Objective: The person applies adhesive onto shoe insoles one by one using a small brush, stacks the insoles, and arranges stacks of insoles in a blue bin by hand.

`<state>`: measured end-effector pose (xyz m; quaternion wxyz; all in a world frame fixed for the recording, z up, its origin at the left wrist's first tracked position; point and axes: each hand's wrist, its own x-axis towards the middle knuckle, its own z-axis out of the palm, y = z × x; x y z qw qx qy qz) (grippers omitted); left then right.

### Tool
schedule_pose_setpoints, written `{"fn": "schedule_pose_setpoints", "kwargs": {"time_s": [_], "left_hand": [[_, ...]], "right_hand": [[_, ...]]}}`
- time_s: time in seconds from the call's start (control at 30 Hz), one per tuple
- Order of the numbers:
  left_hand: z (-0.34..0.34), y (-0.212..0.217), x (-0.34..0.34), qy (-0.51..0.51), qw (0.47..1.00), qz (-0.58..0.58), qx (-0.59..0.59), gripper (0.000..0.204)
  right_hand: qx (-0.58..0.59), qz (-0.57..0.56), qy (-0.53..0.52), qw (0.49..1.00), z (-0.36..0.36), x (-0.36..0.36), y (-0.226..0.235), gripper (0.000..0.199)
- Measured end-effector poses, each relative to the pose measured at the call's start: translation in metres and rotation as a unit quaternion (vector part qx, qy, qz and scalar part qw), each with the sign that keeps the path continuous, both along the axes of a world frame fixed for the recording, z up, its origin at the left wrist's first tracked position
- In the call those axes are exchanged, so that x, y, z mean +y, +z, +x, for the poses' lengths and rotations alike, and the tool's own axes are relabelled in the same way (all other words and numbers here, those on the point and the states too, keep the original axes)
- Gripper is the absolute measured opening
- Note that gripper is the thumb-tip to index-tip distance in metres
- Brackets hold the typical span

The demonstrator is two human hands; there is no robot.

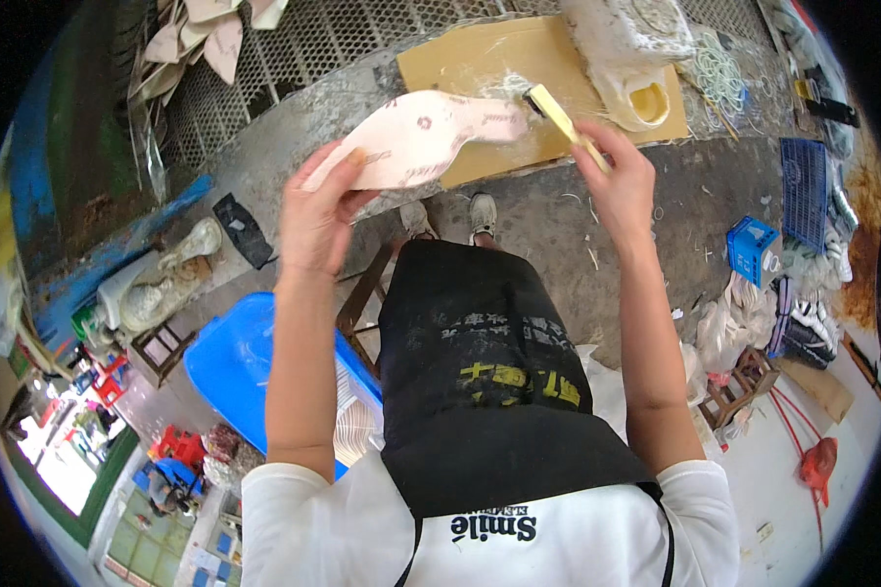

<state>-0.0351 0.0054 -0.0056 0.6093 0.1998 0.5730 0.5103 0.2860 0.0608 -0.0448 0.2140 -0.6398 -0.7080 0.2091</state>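
My left hand [325,201] pinches the broad end of a pale pink shoe insole board [426,137], which has reddish print on it. The board's narrow end points right, over a sheet of brown cardboard [489,61]. In my right hand [617,181] is a small brush [560,119] with a pale yellow handle and dark bristles. Its bristle end is close to the board's narrow tip; whether they touch I cannot tell. Just beyond the brush, on the cardboard, stands a white, crusted container [628,73] with yellowish glue-like stuff in its opening.
Several cut pink pieces [198,39] lie on the metal mesh [313,54] at the far left. A tangle of pale string [719,70] lies at the far right. Below my left arm sits a blue bin [230,357] with stacked pieces. A blue box [752,245] stands right.
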Motion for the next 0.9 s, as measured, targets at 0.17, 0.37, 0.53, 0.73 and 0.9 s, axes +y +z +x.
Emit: {"fn": "schedule_pose_setpoints", "kwargs": {"time_s": [0.17, 0.37, 0.53, 0.73, 0.9], "left_hand": [[0.042, -0.008, -0.026, 0.159, 0.971, -0.037, -0.174, 0.027], [0.054, -0.011, -0.047, 0.187, 0.957, -0.108, -0.194, 0.029], [0.054, -0.022, -0.058, 0.188, 0.953, -0.099, -0.216, 0.028], [0.048, -0.029, -0.067, 0.205, 0.935, -0.107, -0.267, 0.026], [0.044, -0.033, -0.072, 0.210, 0.933, -0.123, -0.264, 0.029]], "right_hand": [[0.221, -0.071, 0.090, 0.969, -0.034, -0.062, 0.047, 0.033], [0.184, -0.049, 0.044, 0.981, -0.044, -0.060, 0.028, 0.030], [0.187, -0.050, -0.056, 0.979, -0.031, -0.054, -0.006, 0.031], [0.133, -0.022, -0.034, 0.990, -0.021, -0.052, -0.022, 0.031], [0.137, -0.038, -0.053, 0.988, -0.027, -0.048, -0.008, 0.028]]}}
